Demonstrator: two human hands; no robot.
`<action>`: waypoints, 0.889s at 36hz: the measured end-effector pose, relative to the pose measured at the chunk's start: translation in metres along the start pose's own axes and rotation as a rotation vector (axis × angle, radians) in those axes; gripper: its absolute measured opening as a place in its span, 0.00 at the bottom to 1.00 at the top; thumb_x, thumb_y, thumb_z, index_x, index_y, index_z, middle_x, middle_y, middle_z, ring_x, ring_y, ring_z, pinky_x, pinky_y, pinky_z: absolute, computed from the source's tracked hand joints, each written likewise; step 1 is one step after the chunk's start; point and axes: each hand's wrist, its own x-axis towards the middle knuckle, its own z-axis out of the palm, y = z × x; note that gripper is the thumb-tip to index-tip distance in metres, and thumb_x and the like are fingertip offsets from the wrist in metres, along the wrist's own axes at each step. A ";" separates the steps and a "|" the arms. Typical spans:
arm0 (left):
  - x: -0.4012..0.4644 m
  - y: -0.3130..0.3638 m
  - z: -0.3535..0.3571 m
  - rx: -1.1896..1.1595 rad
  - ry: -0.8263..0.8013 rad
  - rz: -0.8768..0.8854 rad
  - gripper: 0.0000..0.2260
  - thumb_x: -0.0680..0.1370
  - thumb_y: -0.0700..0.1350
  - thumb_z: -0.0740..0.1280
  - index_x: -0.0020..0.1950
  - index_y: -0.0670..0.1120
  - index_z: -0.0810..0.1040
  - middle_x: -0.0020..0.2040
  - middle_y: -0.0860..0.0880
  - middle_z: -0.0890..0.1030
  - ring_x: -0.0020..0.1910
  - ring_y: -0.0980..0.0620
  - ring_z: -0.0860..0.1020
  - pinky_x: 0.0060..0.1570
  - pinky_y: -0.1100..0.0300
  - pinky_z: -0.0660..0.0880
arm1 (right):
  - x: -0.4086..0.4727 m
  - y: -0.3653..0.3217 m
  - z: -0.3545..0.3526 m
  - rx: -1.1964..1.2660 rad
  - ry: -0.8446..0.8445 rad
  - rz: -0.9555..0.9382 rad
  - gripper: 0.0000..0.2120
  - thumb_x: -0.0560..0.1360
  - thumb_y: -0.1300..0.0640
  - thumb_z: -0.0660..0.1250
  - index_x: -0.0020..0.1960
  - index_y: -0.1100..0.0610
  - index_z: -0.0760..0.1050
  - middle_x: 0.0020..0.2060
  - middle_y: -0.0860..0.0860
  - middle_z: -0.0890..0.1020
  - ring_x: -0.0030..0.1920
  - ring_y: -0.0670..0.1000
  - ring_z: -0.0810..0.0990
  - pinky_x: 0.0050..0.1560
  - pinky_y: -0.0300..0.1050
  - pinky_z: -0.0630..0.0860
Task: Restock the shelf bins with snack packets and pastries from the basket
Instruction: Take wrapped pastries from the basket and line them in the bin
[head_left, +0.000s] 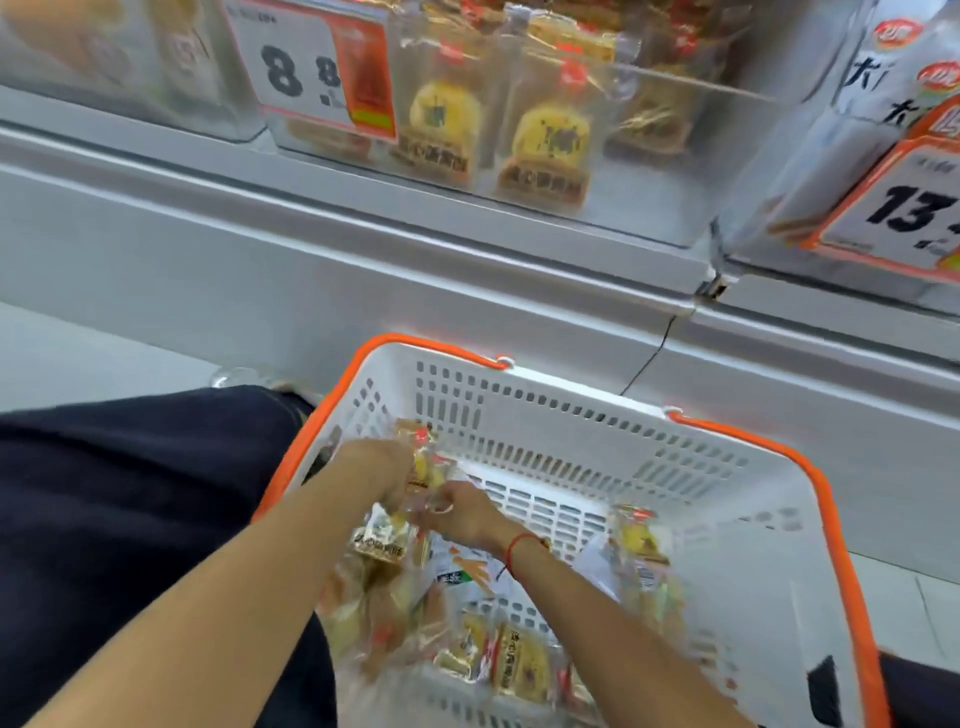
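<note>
Matt white plastic basket (597, 415) w/ orange rim, glossy clear-film pastry packets (519, 670), clear plastic bins (649, 78).

Both hands, left (382, 467) and right (467, 512), holding pastry packets (423, 470) inside white basket (571, 415) below shelf bins (519, 104).

White slotted basket (597, 441) with orange rim, clear-wrapped yellow and brown pastries (519, 670) inside, matching yellow pastries in clear shelf bin (550, 140) at 12 o'clock, white price tag (306, 67) with black digits, red cord bracelet (514, 551), dark navy trousers (130, 519) at 9 o'clock.
</note>
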 end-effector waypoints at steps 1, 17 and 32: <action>0.000 0.000 0.002 0.018 0.006 -0.008 0.04 0.77 0.42 0.68 0.50 0.45 0.76 0.46 0.46 0.78 0.46 0.46 0.79 0.53 0.52 0.78 | 0.003 0.003 0.004 0.016 0.022 0.000 0.20 0.76 0.51 0.69 0.52 0.71 0.77 0.43 0.63 0.77 0.48 0.61 0.77 0.44 0.48 0.69; -0.011 -0.003 -0.032 -0.263 0.077 0.223 0.09 0.80 0.51 0.65 0.53 0.49 0.81 0.50 0.50 0.78 0.52 0.49 0.75 0.57 0.55 0.72 | -0.031 0.011 -0.032 0.426 0.084 -0.019 0.07 0.75 0.54 0.71 0.45 0.56 0.73 0.41 0.52 0.81 0.39 0.51 0.77 0.43 0.44 0.75; -0.122 0.018 -0.140 -0.540 0.380 0.568 0.16 0.75 0.53 0.70 0.61 0.52 0.76 0.57 0.55 0.79 0.49 0.65 0.77 0.53 0.67 0.73 | -0.152 -0.068 -0.174 0.108 0.282 -0.382 0.13 0.76 0.48 0.68 0.53 0.58 0.77 0.43 0.53 0.83 0.42 0.44 0.78 0.39 0.36 0.73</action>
